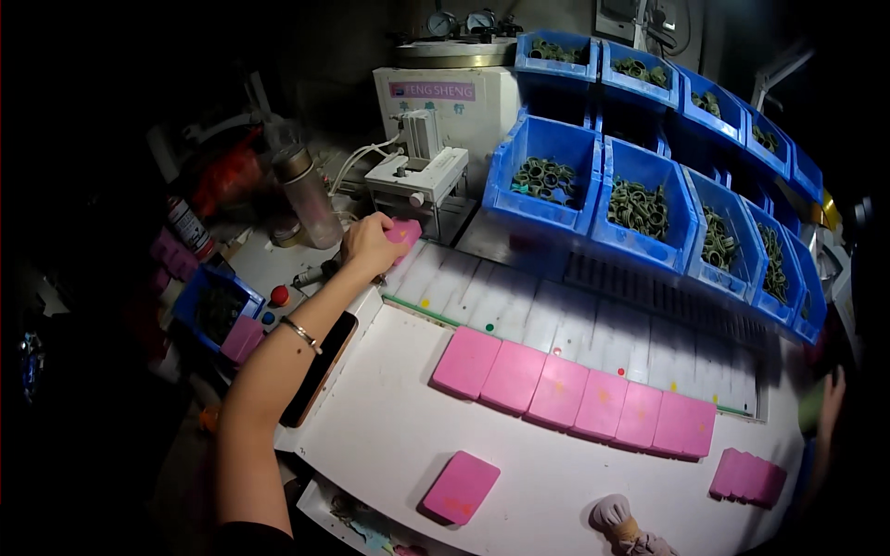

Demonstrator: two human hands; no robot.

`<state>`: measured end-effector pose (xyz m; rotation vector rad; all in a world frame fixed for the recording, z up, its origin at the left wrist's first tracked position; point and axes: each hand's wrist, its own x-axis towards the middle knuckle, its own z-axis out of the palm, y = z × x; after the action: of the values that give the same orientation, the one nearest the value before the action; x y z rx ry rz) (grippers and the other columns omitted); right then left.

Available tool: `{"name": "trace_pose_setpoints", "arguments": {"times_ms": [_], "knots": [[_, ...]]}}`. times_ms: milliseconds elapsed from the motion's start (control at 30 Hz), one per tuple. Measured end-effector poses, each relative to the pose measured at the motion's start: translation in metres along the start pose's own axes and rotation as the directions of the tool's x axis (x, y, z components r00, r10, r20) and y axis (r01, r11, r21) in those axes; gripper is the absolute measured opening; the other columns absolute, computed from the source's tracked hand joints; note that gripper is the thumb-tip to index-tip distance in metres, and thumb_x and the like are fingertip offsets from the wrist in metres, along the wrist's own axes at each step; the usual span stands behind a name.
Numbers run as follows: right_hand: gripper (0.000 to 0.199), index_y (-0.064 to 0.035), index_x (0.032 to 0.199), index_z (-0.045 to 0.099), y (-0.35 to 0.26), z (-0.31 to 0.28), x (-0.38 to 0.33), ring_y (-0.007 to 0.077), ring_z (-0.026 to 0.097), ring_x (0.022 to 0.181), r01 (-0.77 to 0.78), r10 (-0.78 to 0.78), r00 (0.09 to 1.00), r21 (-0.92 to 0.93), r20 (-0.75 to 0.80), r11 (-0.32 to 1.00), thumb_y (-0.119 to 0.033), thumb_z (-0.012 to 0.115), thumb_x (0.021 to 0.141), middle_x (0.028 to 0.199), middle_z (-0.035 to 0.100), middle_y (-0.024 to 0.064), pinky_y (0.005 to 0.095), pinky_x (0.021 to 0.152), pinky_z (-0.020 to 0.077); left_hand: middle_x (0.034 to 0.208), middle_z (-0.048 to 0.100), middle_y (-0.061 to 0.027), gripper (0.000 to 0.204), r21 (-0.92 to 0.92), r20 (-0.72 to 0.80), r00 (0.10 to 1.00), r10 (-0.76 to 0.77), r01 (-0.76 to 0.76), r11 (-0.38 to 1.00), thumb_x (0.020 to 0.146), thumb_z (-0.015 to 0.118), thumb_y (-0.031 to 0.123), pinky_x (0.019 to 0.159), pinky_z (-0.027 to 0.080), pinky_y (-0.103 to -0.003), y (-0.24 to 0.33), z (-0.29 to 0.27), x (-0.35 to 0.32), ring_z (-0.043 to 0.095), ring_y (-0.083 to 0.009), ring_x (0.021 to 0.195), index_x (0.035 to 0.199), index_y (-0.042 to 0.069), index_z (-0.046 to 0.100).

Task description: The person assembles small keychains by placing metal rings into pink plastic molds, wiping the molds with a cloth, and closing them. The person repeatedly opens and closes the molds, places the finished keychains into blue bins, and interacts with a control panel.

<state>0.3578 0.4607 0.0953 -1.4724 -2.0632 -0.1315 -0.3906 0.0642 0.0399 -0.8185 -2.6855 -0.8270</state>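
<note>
Left hand [369, 246] curled closed round pink block [404, 233], at far-left corner of white slatted panel [450, 280] on worktop [389, 408]. Firm side grip, block kept level, seems best; right hand unseen.

A white, box-shaped metal machine [496, 111] stands at the far side of the work area, and behind it a dull grey wall [561, 17] rises into dimness. Nearer than the machine spreads a broad, smooth white surface [380, 398], brightly lit, with a shadow across its far part and a shallow white open drawer [320, 502] under its near edge. Left of the machine, a pale, cluttered side surface [264, 262] sinks into near-black gloom; the floor there is too dark to make out.
</note>
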Motion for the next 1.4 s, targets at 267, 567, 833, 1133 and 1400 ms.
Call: {"name": "trace_pose_setpoints", "arguments": {"times_ms": [267, 567, 833, 1133, 1400], "knots": [[0.048, -0.0038, 0.125, 0.047, -0.235, 0.024, -0.105, 0.0223, 0.054, 0.104, -0.017, -0.281, 0.782, 0.469, 0.556, 0.883, 0.003, 0.055, 0.078, 0.135, 0.037, 0.0139, 0.0290, 0.079, 0.0475, 0.100, 0.052, -0.0206, 0.047, 0.409, 0.084, 0.925, 0.370, -0.370, 0.834, 0.071, 0.071, 0.028, 0.080, 0.047, -0.044, 0.045, 0.034, -0.021, 0.054, -0.0388, 0.091, 0.105, 0.001, 0.056], [0.053, -0.0017, 0.122, 0.046, -0.316, 0.013, -0.148, 0.0337, 0.052, 0.106, 0.313, -0.650, 0.423, 0.572, 0.631, 0.758, -0.004, 0.065, 0.072, 0.136, 0.032, 0.0219, 0.0378, 0.087, 0.0454, 0.108, 0.062, -0.0153, 0.032, 0.080, -0.286, 0.738, 0.612, -0.617, 0.783, 0.087, 0.046, 0.030, 0.086, 0.046, -0.044, 0.117, 0.168, 0.013, 0.057, -0.0328, 0.104, 0.103, 0.009, 0.064], [0.055, -0.0014, 0.121, 0.047, -0.278, 0.000, -0.173, 0.0365, 0.051, 0.108, 0.387, -0.647, 0.510, 0.521, 0.567, 0.761, 0.005, 0.061, 0.068, 0.136, 0.031, 0.0244, 0.0410, 0.091, 0.0423, 0.100, 0.054, -0.0294, 0.036, 0.146, 0.370, 0.837, 0.403, -0.481, 0.864, 0.088, 0.045, 0.024, 0.085, 0.044, -0.045, 0.134, 0.059, -0.073, 0.053, -0.0398, 0.096, 0.106, -0.007, 0.055], [0.047, -0.0066, 0.125, 0.050, -0.284, -0.024, -0.213, 0.0352, 0.046, 0.117, 0.562, -0.729, 0.481, 0.466, 0.488, 0.683, -0.001, 0.060, 0.080, 0.127, 0.047, 0.0177, 0.0429, 0.098, 0.0365, 0.101, 0.051, -0.0254, 0.056, 0.101, 0.332, 0.943, 0.019, -0.056, 0.993, 0.086, 0.053, 0.027, 0.085, 0.042, -0.041, 0.033, -0.189, -0.224, 0.052, -0.0376, 0.095, 0.126, -0.010, 0.039], [0.044, -0.0056, 0.124, 0.051, -0.274, -0.029, -0.228, 0.0339, 0.048, 0.113, 0.669, -0.784, 0.427, 0.426, 0.451, 0.609, -0.004, 0.058, 0.080, 0.121, 0.049, 0.0195, 0.0409, 0.095, 0.0389, 0.122, 0.050, -0.0253, 0.053, 0.342, 0.182, 0.698, -0.693, 0.616, 0.710, 0.087, 0.050, 0.034, 0.097, 0.036, -0.045, -0.103, -0.257, -0.386, 0.047, -0.0399, 0.113, 0.131, 0.006, 0.041]]}}
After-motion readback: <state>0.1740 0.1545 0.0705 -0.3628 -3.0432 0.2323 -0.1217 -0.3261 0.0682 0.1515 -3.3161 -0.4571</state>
